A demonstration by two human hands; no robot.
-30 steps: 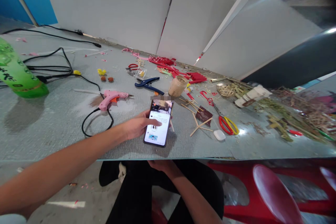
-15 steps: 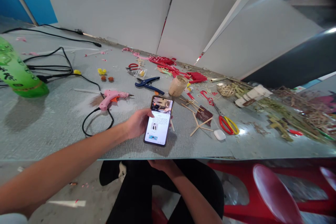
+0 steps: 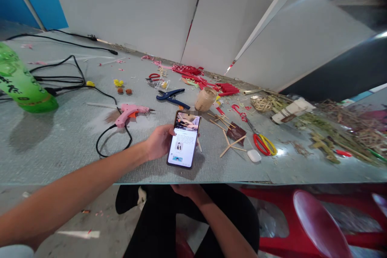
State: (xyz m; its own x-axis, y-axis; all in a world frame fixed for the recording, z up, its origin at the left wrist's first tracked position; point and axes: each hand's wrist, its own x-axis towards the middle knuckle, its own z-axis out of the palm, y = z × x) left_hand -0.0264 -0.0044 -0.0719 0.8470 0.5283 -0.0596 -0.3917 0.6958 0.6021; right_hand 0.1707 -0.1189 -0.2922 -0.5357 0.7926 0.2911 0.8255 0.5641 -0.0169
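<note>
My left hand [image 3: 160,142] is closed round a smartphone [image 3: 183,141] just over the table's front part, thumb along its left edge. The lit screen shows a picture on top and text with small images below. Under the table edge, my right hand [image 3: 186,189] rests at my lap; its fingers are hidden. A pink hot glue gun [image 3: 128,113] lies left of the phone, its black cord looping toward me. Behind the phone are a blue-handled cutter [image 3: 172,97] and a tan jar [image 3: 206,99]. Thin wooden sticks [image 3: 231,147] lie crossed to its right.
A green bottle [image 3: 26,88] stands at the left beside black cables [image 3: 72,76]. Scissors with red and yellow handles [image 3: 264,144] and a white case [image 3: 254,155] lie at the right. Red paper strips [image 3: 193,72] and dried plant stalks [image 3: 323,129] litter the table. Red stools [image 3: 281,234] stand below.
The view has shifted very slightly, and the picture at the top of the phone screen has changed. My left hand still holds the phone in the same place.
</note>
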